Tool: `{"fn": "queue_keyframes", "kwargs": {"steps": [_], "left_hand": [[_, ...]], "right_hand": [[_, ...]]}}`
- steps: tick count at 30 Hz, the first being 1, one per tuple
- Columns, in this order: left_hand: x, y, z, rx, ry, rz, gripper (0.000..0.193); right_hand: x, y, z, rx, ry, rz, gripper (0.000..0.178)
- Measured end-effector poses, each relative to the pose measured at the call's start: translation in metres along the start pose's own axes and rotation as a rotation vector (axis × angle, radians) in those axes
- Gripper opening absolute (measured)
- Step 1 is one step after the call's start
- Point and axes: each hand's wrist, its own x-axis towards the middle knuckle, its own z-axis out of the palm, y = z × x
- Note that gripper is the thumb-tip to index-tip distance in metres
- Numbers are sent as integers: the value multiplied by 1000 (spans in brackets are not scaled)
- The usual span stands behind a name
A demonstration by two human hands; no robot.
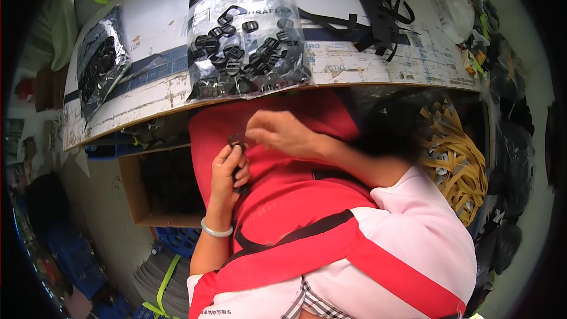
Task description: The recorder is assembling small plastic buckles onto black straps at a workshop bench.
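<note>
Over the red apron (277, 186) on my lap, my left hand (229, 168) is closed round a small black piece (237, 139) that looks like a plastic buckle on webbing. Its top sticks up past my thumb, and a dark end shows under the fingers. My right hand (282, 132) is just to the right, slightly blurred, with its fingers bent in toward the top of that piece. Its fingertips are partly hidden, so I cannot make out what they pinch. In front, a clear plastic bag (248, 0) of black buckles (235, 53) lies at the table edge.
On the worn white table (159, 41) lie a second bag of black parts (101, 71) at left and black straps (381, 20) at right. Below the table are a cardboard box (133, 192) and a heap of tan strips (458, 165). Grey sheets (162, 283) are stacked lower left.
</note>
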Motion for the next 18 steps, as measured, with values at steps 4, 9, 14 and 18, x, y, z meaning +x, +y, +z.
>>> {"fn": "queue_keyframes", "kwargs": {"steps": [4,9,14,18], "left_hand": [[-11,6,7,-612,165,-142,24],[-21,-5,17,-402,171,-225,24],[-12,-8,-2,-439,-97,-295,21],[-11,-7,10,-608,-43,-282,21]], "right_hand": [[12,-14,-107,-420,702,-206,17],[18,-9,-238,-1481,1143,-152,30],[37,4,-257,-1260,838,338,27],[39,17,-253,-748,1164,-277,16]]}}
